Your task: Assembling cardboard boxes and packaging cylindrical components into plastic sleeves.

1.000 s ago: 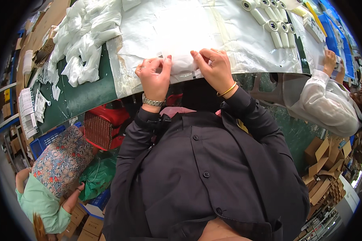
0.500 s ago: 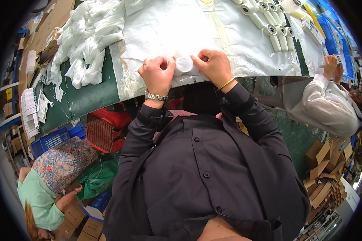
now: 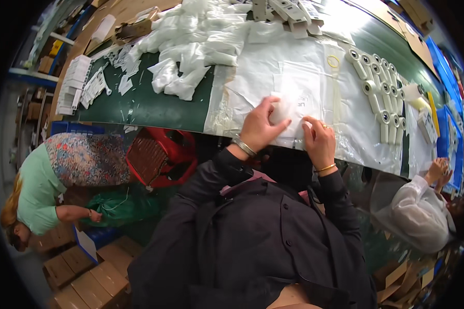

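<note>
Left hand: the left hand (image 3: pixel 260 129) is closed on a small white round piece (image 3: pixel 279 109), thumb and fingers pinching it against a clear plastic bag (image 3: pixel 299 100).
Right hand: the right hand (image 3: pixel 319 141) lies flat with fingers pressing the near edge of the bag — it grasps nothing that I can make out.
Change: half a second ago both hands were side by side at the table edge with the round piece between them; now the left has carried it up onto the bag and the right has slid in beside it. I judge this to mean the piece is going into, or being smoothed inside, the bag.
Where it is: the piece sits on the white sheet (image 3: pixel 252 67) near the front edge of the green table (image 3: pixel 144 105), just ahead of the person's chest.
Materials: piece — soft-looking, matt, disc-shaped; bag — thin, glossy, crinkled; sheet — smooth and pale.
Around: a heap of crumpled white bags (image 3: pixel 191 46) to the left, a row of white rollers (image 3: pixel 379 98) to the right, a red basket (image 3: pixel 157 157) under the table.
Others: a co-worker in a white coat (image 3: pixel 415 216) at the right, a person in green (image 3: pixel 41 190) bending at lower left.
</note>
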Motion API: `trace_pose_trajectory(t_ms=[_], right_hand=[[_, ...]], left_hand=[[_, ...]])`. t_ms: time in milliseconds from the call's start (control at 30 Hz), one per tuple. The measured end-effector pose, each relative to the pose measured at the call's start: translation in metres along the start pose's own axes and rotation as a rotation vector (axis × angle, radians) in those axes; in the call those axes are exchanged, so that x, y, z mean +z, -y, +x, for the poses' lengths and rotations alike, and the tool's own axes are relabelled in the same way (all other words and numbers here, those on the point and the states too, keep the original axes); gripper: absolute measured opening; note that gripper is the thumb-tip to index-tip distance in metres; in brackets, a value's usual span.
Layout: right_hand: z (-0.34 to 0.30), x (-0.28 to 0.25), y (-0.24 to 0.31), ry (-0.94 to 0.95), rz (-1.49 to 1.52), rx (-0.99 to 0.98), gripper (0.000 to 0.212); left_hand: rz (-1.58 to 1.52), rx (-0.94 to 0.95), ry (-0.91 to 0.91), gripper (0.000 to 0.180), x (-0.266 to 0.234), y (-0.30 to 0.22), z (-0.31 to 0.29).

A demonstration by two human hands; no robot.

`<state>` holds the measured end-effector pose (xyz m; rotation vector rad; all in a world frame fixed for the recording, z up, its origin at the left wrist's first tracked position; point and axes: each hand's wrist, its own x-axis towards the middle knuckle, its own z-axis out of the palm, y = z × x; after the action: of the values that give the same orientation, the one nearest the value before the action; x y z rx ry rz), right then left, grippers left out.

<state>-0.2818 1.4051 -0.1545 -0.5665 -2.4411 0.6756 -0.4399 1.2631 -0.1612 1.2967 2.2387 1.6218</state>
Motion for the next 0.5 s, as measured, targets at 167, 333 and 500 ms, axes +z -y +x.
trace_pose_trajectory(t_ms=[167, 333, 500], right_hand=[[-0.006, -0.009, 0.002, 0.067, -0.001, 0.016, 0.017], [-0.009, -0.014, 0.007, 0.056, 0.002, 0.005, 0.019], [-0.008, -0.019, -0.009, -0.028, 0.027, -0.088, 0.016]], left_hand=[[-0.063, -0.148, -0.274, 0.051, -0.078, 0.03, 0.028], [1.004, -0.074, -0.348, 0.063, -0.152, 0.09, 0.044], [1.183, -0.032, -0.131, 0.076, -0.172, 0.116, 0.043]])
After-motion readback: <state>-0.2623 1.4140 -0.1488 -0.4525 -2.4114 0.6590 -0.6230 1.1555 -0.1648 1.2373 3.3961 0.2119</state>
